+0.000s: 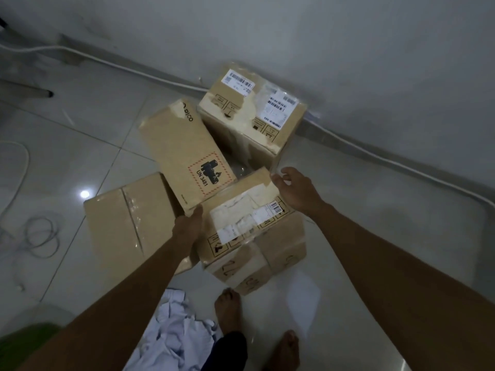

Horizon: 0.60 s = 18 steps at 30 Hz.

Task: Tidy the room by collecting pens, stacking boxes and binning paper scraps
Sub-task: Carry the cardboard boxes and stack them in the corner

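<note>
Pale floor tiles [80,145] underfoot; mid-frame, the left hand [186,228] meets the tilted box [182,153], grip unclear; the right hand [298,192], fingers [278,180] spread, touches the nearest box [241,218].

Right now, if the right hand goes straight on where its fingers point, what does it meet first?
Probably the taped far edge of the nearest cardboard box; the right hand may be touching it.

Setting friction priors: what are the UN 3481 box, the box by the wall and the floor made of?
UN 3481 box: looks like matte brown cardboard, ink printed on. Box by the wall: cardboard under shiny clear tape, paper labels. Floor: likely glazed tile; grout lines, lamp glare.
</note>
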{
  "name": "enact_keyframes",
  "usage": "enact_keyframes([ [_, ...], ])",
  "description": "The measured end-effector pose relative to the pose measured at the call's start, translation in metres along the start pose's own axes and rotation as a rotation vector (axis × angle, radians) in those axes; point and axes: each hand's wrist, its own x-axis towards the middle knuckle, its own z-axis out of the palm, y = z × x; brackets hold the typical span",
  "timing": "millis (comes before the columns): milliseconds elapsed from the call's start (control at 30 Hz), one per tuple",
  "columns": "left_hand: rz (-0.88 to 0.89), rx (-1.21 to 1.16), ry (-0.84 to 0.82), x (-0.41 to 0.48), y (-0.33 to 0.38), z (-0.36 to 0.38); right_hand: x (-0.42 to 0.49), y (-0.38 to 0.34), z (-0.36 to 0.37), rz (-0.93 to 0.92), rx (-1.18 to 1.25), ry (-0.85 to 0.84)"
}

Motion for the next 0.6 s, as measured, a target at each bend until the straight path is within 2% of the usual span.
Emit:
enact_keyframes([
  [100, -0.043, -0.097, -0.071, 0.000, -0.016, 0.010, 0.000, 0.007, 0.016, 0.043, -0.060, -0.099],
  [200, -0.028, -0.129, 0.001, -0.006, -0.027, 0.018, -0.004, 0.019, 0.019, 0.029, -0.123, -0.209],
  [300, -0.002, -0.246, -0.004, -0.020, -0.036, 0.022, -0.013, 0.028, 0.011, 0.059, -0.034, -0.276],
  [400, 0.053, -0.342, -0.075, -0.042, -0.049, 0.024, -0.035, 0.037, 0.007, 0.212, 0.163, -0.219],
  [500, 0.113, -0.346, -0.096, -0.060, -0.059, 0.029, -0.062, 0.053, 0.001, 0.314, 0.158, -0.174],
  [600, 0.090, -0.440, -0.144, -0.071, -0.066, 0.032, -0.084, 0.064, -0.007, 0.405, 0.135, -0.131],
])
